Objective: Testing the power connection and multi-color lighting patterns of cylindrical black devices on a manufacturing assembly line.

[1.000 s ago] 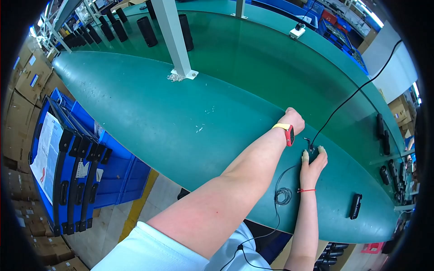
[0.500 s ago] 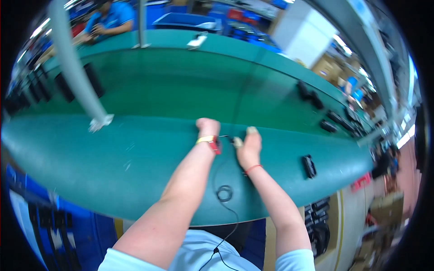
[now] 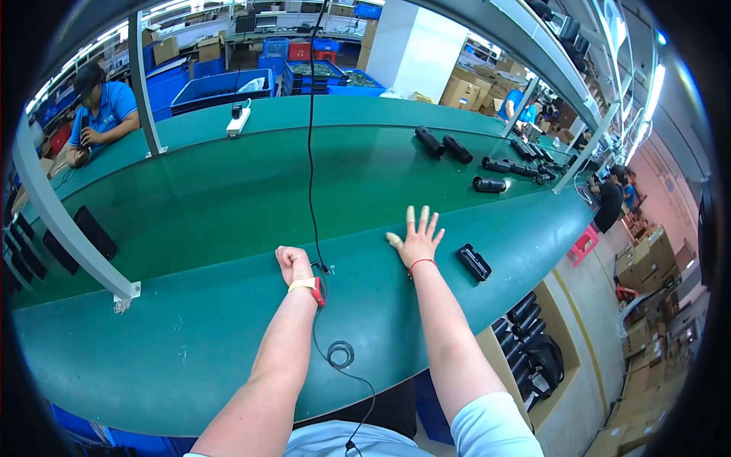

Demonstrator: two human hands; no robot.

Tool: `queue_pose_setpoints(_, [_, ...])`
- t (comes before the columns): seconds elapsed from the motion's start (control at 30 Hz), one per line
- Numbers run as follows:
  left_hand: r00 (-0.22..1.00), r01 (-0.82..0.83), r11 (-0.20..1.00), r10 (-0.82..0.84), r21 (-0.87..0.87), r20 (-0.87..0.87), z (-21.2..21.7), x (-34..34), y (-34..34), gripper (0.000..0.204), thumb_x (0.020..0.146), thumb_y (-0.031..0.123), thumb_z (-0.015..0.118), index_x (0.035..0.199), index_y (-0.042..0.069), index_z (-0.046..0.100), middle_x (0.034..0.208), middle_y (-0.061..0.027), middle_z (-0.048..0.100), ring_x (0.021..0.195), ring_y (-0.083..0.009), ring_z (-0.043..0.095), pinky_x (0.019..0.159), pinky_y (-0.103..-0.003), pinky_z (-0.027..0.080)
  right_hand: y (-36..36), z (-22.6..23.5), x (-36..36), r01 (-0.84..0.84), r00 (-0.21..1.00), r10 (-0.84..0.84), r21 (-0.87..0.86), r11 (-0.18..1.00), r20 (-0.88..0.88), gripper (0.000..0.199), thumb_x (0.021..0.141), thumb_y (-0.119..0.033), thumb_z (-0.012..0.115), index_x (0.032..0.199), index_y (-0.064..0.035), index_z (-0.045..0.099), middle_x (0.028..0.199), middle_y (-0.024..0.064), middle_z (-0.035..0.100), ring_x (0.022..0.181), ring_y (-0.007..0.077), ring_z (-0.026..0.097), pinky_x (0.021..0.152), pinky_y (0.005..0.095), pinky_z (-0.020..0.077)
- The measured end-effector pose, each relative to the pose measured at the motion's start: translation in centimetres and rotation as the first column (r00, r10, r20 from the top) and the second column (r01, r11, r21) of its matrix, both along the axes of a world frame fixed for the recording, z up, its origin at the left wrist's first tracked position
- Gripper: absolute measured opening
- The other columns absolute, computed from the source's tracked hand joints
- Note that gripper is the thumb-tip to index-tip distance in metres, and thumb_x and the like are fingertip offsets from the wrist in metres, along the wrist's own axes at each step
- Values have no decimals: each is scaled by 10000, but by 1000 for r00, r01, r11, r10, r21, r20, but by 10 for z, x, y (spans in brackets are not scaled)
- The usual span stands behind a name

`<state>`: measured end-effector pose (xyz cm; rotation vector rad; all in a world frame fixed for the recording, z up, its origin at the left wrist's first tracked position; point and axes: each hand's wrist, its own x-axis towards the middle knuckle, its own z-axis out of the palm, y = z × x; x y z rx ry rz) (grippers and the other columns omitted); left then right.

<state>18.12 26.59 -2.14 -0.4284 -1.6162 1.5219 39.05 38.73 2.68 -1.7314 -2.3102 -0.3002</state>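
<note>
My left hand (image 3: 293,263) rests closed in a fist on the green bench top, with nothing showing in it. Round its wrist is a yellow strap with a red watch-like piece (image 3: 319,291). Close beside that wrist, the end of a black hanging cable (image 3: 311,152) reaches down to the bench. My right hand (image 3: 417,242) is open, fingers spread, with pale finger covers on the thumb and some fingers. To its right lies a black oblong casing (image 3: 474,263), apart from the hand. A thin black cord (image 3: 340,353) with a small coil runs between my forearms.
Several black cylinders (image 3: 457,149) lie on the darker green belt (image 3: 228,190) beyond. Grey posts (image 3: 76,228) rise from the bench. A white power strip (image 3: 239,119) sits on the far ledge. Co-workers (image 3: 106,114) are across it. A carton (image 3: 552,365) of black parts stands at lower right.
The view has swung right and steadied. My right hand has moved away from the left and spread its fingers. The left hand remains a fist near the cable end.
</note>
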Motion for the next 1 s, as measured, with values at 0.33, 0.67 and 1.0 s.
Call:
queue_pose_setpoints(0.33, [984, -178, 977, 177, -116, -21, -2, 1, 9, 373, 868, 182, 482, 547, 168, 294, 495, 53, 244, 429, -57, 194, 401, -211, 189, 74, -29, 30, 291, 937, -304, -96, 952, -174, 851, 778, -683, 332, 1408, -182, 55, 1451, 156, 23, 1330, 366, -1, 1029, 568, 56])
queue_pose_setpoints(0.67, [963, -259, 953, 268, -158, 37, 11, 9, 20, 517, 713, 355, 714, 521, 196, 261, 475, 71, 232, 448, -59, 200, 408, -218, 183, 99, -19, 49, 363, 901, -388, -151, 919, -192, 877, 780, -695, 276, 1406, -120, 57, 1454, 160, 25, 1341, 332, -14, 1032, 562, 27])
queue_pose_setpoints(1.0, [973, -207, 964, 221, -166, 70, 2, 1, 21, 598, 619, 430, 768, 497, 218, 223, 454, 79, 211, 426, -62, 200, 372, -215, 199, 113, -29, 53, 447, 841, -490, -215, 868, -231, 887, 777, -702, 262, 1406, -114, 51, 1451, 169, 26, 1341, 324, -30, 1036, 543, -14])
